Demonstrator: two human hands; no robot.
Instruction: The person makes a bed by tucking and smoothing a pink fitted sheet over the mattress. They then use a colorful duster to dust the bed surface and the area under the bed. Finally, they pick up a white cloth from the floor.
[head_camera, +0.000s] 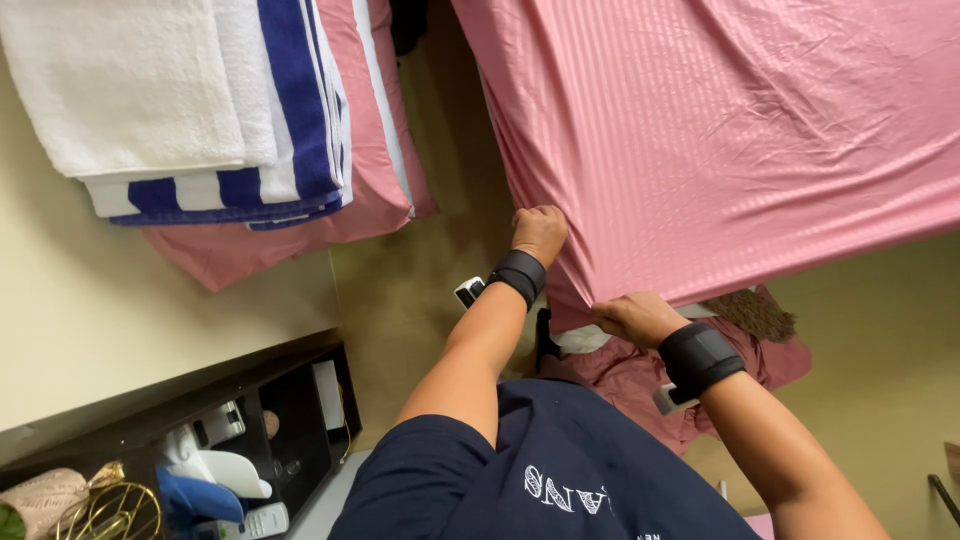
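Note:
A pink striped bed sheet (730, 130) covers a mattress that fills the upper right of the view. My left hand (540, 232) is closed on the sheet at the mattress corner, along its left edge. My right hand (636, 316) grips the sheet's lower edge just to the right of that corner, pinching the fabric. Both wrists carry black bands. Below the corner, bunched dark pink cloth (640, 385) lies on the floor between my arms.
At the upper left lies a stack of folded linen: a white towel (130, 80), a blue and white striped towel (290, 120) and pink cloth (300, 240). A dark shelf unit (290, 400) with small objects stands at the lower left. Tan carpet (420, 270) runs between them.

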